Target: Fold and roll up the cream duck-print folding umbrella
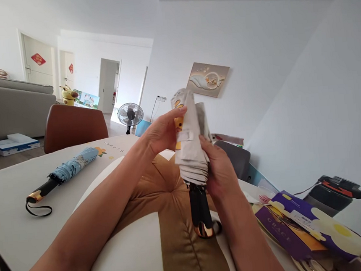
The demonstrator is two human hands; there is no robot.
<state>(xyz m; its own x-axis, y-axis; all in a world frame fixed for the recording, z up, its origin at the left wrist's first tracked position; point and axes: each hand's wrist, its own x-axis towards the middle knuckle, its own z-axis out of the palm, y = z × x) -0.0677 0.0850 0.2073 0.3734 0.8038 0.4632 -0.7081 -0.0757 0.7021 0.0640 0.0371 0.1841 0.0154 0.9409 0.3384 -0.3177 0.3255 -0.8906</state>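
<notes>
I hold a folded cream-white umbrella (190,151) upright above a brown and white cushion (165,221). Its black handle with a gold end (201,211) points down at the cushion. My left hand (163,133) grips the upper folds, thumb across the fabric by a small strap. My right hand (219,168) is wrapped round the lower folds from the right side. A second folded umbrella (66,170), light blue with a black handle and wrist loop, lies on the white table (13,209) to the left, away from both hands.
A purple box with a flower print (305,226) lies on the table at right, with a black appliance (333,191) behind it. A brown chair (74,126) stands at the table's far side. A grey sofa (10,106), a floor fan (130,115) and doorways are beyond.
</notes>
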